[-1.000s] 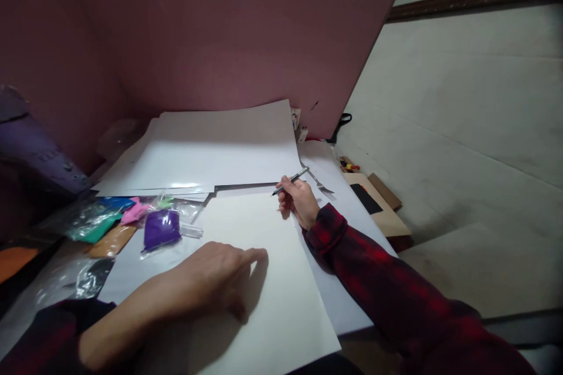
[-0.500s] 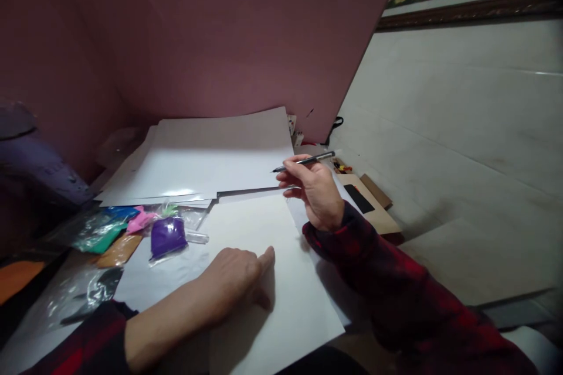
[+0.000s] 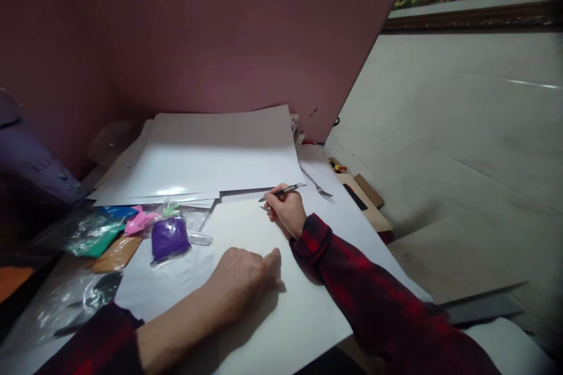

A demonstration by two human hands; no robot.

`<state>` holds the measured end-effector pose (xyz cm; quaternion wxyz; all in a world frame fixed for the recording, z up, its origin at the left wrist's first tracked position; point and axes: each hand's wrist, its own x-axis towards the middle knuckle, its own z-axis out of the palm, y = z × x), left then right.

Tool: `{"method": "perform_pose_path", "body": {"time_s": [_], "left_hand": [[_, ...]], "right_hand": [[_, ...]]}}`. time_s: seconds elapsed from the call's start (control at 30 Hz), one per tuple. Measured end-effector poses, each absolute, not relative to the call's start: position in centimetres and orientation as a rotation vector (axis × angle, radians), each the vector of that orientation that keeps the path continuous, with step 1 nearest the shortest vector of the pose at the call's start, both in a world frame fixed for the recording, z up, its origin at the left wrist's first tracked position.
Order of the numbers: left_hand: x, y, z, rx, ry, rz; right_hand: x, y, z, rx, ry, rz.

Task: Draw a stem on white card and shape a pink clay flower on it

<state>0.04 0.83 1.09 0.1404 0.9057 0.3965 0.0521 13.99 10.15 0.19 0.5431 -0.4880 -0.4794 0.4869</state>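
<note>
Left hand: yours, nearest the camera, palm down and pressed flat on the white sheet, fingers loosely together, gripping nothing. Forearm bare, plaid sleeve pushed back.
White sheet: lies on the tabletop in front of you, near corner overhanging the edge. Its far edge sits under your right hand.
Right hand: closed in a writing grip around the craft knife, heel resting on the sheet.
Craft knife: slim metal handle, dark tip pointing left and touching or just above the sheet's far edge; cannot tell which.
Step in hand (judgement): tip being set at the start of a cut or score line along the sheet's far edge, left hand serving as the clamp.
Next move calls for (judgement): steady downward pressure from your left hand so the sheet does not slide; keep those fingers clear of the blade's path; draw with even, light force.
Fork: lies on the tabletop just beyond the right hand, tines toward the right.
Coloured packets: purple, pink, blue, green in clear bags, left of the sheet, apart from both hands.
Paper stack: large white sheets, farther back, overlapping.
Cardboard pieces: at the tabletop's right edge.
Wall: mauve, behind everything.
</note>
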Motion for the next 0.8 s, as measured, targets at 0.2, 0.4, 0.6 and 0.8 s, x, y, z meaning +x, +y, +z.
{"method": "perform_pose_path", "body": {"time_s": [0.2, 0.4, 0.6, 0.8], "left_hand": [[-0.2, 0.9, 0.2, 2.643, 1.121, 0.169], [-0.4, 0.7, 0.1, 2.655, 1.111, 0.17], [-0.5, 0.8, 0.1, 2.636, 1.091, 0.22], [-0.4, 0.8, 0.2, 2.627, 1.066, 0.256]], "right_hand": [[13.9, 10.4, -0.5, -1.16, -1.263, 1.094], [14.2, 10.6, -1.3, -1.157, -1.342, 1.036], [14.2, 10.6, -1.3, -1.167, -1.365, 1.008], [14.2, 10.6, -1.2, -1.181, -1.369, 1.007]]}}
